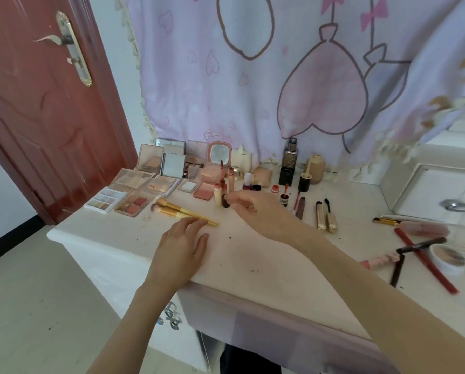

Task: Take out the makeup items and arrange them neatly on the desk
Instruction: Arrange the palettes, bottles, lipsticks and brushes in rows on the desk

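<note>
On the white desk (253,255) my left hand (181,247) lies flat, its fingertips touching the gold handles of two makeup brushes (177,209). My right hand (255,211) reaches forward and pinches a small dark lip-gloss bottle (226,202) standing beside a cream tube (217,195). Several eyeshadow palettes (131,205) and open compacts (149,160) sit in rows at the back left. More small bottles (248,181) stand in the middle, and two gold mascara tubes (325,218) lie to the right.
A pink heart-print cloth (280,76) hangs behind the desk. A tall dark foundation bottle (289,163) and a beige jar (316,168) stand at the back. Loose pencils (425,263), brushes (387,221) and a round powder pot (448,259) lie at the right. A red door (45,103) stands left.
</note>
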